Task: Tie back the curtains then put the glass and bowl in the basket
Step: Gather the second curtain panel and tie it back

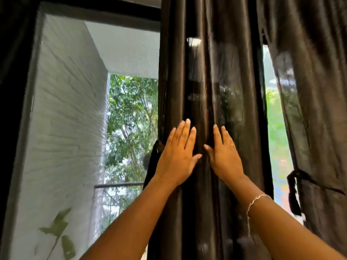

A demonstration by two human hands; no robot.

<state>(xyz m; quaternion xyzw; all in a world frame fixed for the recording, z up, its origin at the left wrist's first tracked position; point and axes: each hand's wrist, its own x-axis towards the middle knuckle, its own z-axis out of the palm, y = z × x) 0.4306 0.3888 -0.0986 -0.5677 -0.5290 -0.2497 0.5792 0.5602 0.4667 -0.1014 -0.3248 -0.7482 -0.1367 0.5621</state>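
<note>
- Two hands are lying flat on the gathered curtain, a thin, glossy, dark brown cloth. It is hanging in long upright folds down the middle of the view, with light glinting off its creased ridges.
- The left hand is pressing palm-down on the curtain's left folds. Its fingers are lying straight and close together, thumb sticking out to the right.
- The right hand is pressing palm-down just beside it, fingers straight and slightly fanned, thumb pointing left. Neither hand is curling round or pinching the cloth.
- One narrow, deep fold is running up between the two thumbs, which are nearly meeting.
- A thin ring is sitting on a right finger, and a fine silvery chain bracelet is circling the right wrist.
- A dark flap of cloth is hanging at the curtain's left edge, partly behind the left hand; what it is cannot be told.
- To the right, a second curtain of the same shiny cloth is being cinched by a dark tie-back with a tassel dangling.
- Through the window at left, a white-painted brick wall, leafy trees and a metal railing are showing.
</note>
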